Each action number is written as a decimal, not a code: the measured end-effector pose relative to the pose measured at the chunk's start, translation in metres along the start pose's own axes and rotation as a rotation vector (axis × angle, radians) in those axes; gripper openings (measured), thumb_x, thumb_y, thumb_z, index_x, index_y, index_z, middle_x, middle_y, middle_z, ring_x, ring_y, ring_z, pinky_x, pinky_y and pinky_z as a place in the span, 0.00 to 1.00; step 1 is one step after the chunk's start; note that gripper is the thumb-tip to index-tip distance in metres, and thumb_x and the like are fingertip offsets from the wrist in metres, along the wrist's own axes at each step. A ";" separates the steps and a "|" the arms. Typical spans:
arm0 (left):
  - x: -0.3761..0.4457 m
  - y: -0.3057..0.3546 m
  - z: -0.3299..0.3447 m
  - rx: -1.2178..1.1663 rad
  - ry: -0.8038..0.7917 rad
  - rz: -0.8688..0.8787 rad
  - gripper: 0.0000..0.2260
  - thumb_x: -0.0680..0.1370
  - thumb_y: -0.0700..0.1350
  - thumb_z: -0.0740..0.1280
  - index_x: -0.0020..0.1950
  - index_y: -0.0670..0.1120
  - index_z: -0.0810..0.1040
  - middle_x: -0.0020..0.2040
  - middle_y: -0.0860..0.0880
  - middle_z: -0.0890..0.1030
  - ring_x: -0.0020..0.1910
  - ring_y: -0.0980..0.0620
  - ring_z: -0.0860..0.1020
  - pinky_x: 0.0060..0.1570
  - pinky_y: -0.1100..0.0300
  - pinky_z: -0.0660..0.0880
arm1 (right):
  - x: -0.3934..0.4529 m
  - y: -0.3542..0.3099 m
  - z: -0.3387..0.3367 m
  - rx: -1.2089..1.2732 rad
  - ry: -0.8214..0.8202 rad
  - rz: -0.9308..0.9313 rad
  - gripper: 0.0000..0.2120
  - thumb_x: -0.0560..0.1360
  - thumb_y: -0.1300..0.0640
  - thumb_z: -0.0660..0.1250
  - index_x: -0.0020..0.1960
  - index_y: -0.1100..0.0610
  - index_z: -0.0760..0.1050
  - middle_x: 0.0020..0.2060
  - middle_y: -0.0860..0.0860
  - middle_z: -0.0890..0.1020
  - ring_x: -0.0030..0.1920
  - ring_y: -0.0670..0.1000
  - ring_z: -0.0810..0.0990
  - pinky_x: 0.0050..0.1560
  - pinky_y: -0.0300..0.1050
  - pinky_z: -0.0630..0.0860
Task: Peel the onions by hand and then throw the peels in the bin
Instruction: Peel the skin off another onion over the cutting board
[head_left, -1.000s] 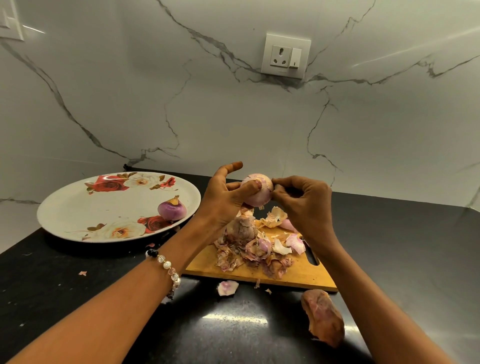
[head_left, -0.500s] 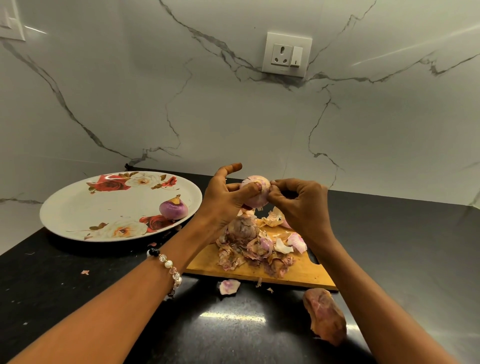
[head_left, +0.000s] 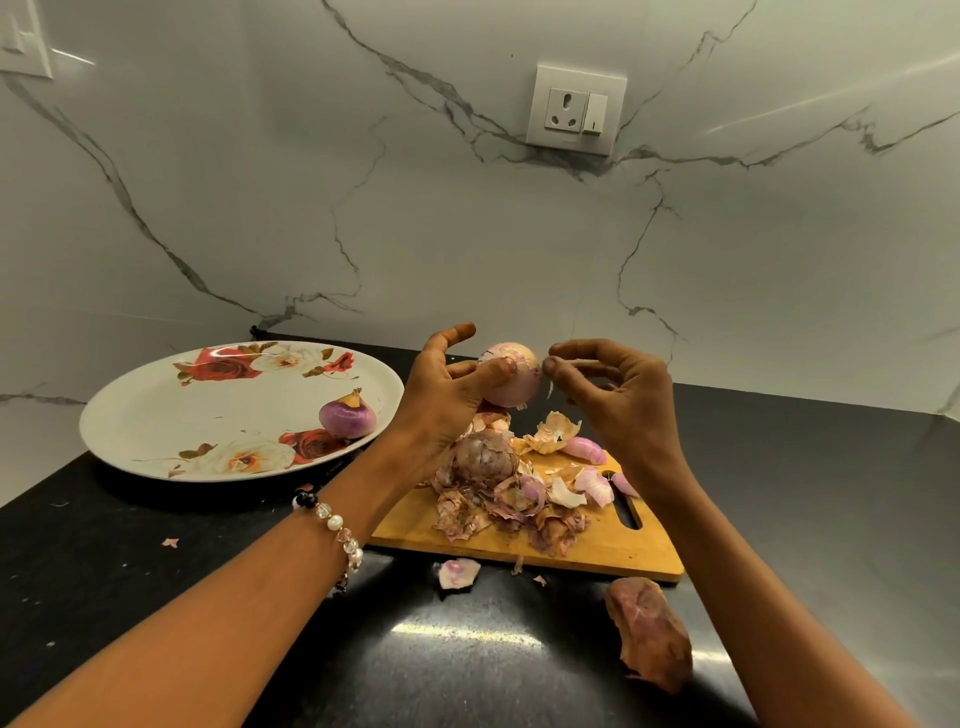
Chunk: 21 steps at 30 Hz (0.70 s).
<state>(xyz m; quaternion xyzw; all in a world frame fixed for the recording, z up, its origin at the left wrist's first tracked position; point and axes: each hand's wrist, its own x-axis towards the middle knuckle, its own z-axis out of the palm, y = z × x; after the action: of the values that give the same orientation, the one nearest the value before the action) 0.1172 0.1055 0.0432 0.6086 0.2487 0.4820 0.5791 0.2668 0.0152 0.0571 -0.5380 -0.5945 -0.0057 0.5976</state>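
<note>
left hand (head_left: 447, 389) grips the pale pink round onion (head_left: 511, 374), held up above the wooden cutting board (head_left: 613, 540). right hand (head_left: 618, 387) pinches at the onion's right side, thumb and forefinger together. heap of papery pink-brown peels (head_left: 498, 493) on the board below both hands. peeled purple onion (head_left: 347, 415) on the floral plate (head_left: 156, 415), left of the left hand.

head cam | forward-down | close over counter (head_left: 156, 597) | single view
</note>
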 end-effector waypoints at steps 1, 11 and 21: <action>0.000 0.000 0.000 -0.003 0.004 0.001 0.32 0.69 0.48 0.73 0.71 0.50 0.65 0.62 0.39 0.77 0.56 0.43 0.80 0.49 0.50 0.81 | 0.000 0.001 0.001 -0.050 -0.006 -0.016 0.08 0.71 0.57 0.74 0.50 0.56 0.82 0.45 0.48 0.83 0.45 0.45 0.83 0.41 0.34 0.79; -0.002 -0.001 0.001 0.060 -0.014 0.050 0.34 0.68 0.48 0.73 0.71 0.50 0.64 0.61 0.41 0.77 0.53 0.47 0.80 0.45 0.57 0.81 | -0.001 0.006 0.011 -0.199 -0.009 0.002 0.02 0.73 0.61 0.73 0.43 0.58 0.80 0.46 0.49 0.78 0.48 0.51 0.79 0.41 0.42 0.78; -0.001 0.004 0.001 -0.170 -0.063 -0.046 0.21 0.74 0.43 0.69 0.67 0.49 0.70 0.56 0.46 0.76 0.49 0.45 0.82 0.46 0.52 0.81 | 0.004 0.017 -0.002 -0.194 -0.003 0.180 0.02 0.75 0.64 0.70 0.46 0.59 0.78 0.42 0.53 0.81 0.43 0.51 0.81 0.43 0.35 0.77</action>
<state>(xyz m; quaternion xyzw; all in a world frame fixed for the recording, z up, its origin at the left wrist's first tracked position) 0.1167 0.1036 0.0472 0.5663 0.2021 0.4686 0.6472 0.2800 0.0238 0.0492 -0.6443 -0.5416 -0.0086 0.5399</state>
